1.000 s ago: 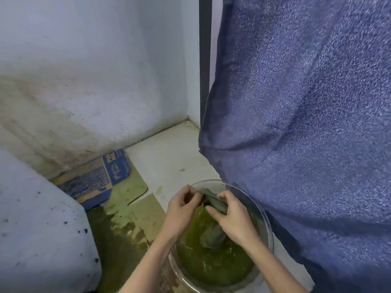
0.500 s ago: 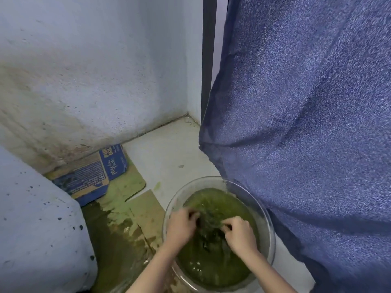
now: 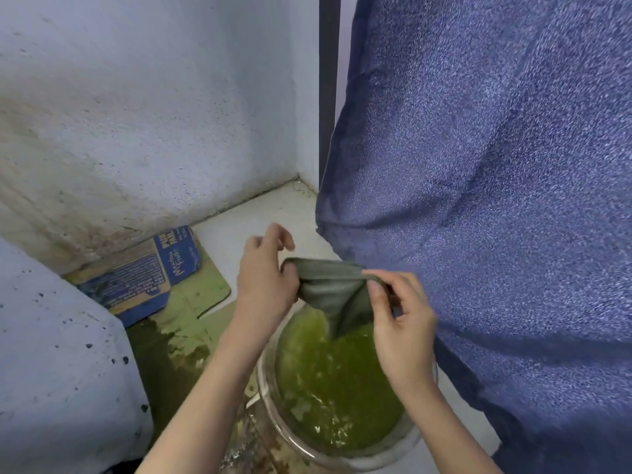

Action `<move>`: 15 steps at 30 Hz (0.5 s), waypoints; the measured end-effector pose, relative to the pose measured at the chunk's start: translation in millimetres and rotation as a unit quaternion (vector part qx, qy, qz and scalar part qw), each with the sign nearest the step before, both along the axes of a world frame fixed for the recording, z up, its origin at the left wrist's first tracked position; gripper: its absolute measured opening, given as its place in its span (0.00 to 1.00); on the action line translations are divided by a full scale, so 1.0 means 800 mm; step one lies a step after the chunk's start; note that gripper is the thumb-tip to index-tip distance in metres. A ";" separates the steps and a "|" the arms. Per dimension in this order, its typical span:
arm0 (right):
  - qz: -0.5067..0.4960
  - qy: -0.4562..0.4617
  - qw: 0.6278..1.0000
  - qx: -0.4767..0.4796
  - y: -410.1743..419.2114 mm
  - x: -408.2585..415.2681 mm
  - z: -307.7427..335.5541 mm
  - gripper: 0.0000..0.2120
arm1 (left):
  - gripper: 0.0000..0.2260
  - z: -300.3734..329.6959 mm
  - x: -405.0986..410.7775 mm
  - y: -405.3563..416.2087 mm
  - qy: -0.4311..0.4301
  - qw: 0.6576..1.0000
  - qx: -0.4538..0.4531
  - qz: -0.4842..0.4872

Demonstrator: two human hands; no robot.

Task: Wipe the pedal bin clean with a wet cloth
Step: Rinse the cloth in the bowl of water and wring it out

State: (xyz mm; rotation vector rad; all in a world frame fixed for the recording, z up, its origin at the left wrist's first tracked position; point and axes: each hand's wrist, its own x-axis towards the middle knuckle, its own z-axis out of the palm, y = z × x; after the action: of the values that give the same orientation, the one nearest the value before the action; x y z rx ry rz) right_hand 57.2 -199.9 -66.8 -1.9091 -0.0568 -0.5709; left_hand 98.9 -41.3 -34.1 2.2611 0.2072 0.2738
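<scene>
A wet grey-green cloth (image 3: 331,292) hangs stretched between my two hands above a clear glass bowl (image 3: 359,458) of green water. My left hand (image 3: 265,278) pinches the cloth's left top corner, with the other fingers lifted. My right hand (image 3: 400,319) pinches the right top corner between thumb and fingers. The cloth's lower tip dips toward the water. At the lower left stands a pale, speckled rounded object (image 3: 58,364) that may be the pedal bin; I cannot tell for sure.
Flattened blue and tan cardboard (image 3: 147,271), wet and stained green, lies on the floor left of the bowl. A blue curtain (image 3: 496,200) hangs close on the right. A stained white wall (image 3: 136,114) and its corner lie straight ahead.
Half a second ago both hands were down in the green water with the cloth. They have since risen and spread the cloth out above the bowl.
</scene>
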 end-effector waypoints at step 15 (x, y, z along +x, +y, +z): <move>0.145 0.386 0.887 -0.207 0.021 0.007 -0.127 0.11 | 0.13 -0.144 -0.039 -0.011 0.212 0.811 0.443 -0.318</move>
State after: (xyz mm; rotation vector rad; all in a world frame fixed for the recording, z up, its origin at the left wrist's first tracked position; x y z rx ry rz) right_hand 63.1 -183.3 -168.3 -2.3596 0.0572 0.4667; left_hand 67.7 -49.7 -149.4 3.1142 -0.5818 -0.6392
